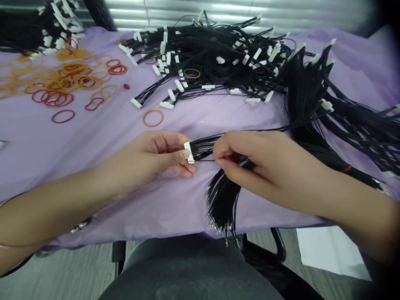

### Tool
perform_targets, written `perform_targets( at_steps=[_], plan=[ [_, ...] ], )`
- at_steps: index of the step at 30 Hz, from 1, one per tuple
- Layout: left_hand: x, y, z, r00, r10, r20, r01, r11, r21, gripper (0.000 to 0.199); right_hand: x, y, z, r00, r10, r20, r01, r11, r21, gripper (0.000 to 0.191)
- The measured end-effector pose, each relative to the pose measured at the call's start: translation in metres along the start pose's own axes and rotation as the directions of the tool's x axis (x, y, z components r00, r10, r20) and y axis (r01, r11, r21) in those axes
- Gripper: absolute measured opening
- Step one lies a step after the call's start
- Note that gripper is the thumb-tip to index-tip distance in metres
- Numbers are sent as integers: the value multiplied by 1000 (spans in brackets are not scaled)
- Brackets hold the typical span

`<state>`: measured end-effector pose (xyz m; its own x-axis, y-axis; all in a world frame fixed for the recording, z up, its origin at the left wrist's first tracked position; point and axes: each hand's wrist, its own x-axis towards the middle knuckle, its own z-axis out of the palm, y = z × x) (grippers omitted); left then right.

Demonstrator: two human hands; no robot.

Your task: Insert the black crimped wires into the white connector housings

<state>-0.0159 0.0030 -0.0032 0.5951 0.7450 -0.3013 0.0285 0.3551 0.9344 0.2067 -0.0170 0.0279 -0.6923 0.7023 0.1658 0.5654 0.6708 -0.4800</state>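
Between the thumb and fingers of my left hand (162, 154) is a white connector housing (189, 152), with several thin black wires (204, 143) running out of it to the right. My right hand (253, 156) pinches a single black wire (206, 161) close to the housing's lower end. Beneath that hand, a bundle of loose black wires (223, 196) with shiny metal terminals at the tips droops toward the table's front edge. The fingers of my right hand partly hide the wires behind them.
A large pile of black wire harnesses (212, 58) with white connectors lies at the back. Yellow and red rubber bands (71, 75) are scattered at the left. More harnesses (359, 121) spread over the right side of the purple cloth (118, 121). One tan rubber band (153, 118) lies near my left hand.
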Motion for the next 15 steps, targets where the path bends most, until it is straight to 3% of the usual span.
perform_targets(
  at_steps=[7,15],
  plan=[
    [-1,1,0,1000,0,23,0,999,34,7,4,2,11,981,63,-184,-63,998,6,6],
    [-1,2,2,1000,-12,8,11,997,74,8,9,3,20,984,80,-157,-83,996,-13,8]
  ],
)
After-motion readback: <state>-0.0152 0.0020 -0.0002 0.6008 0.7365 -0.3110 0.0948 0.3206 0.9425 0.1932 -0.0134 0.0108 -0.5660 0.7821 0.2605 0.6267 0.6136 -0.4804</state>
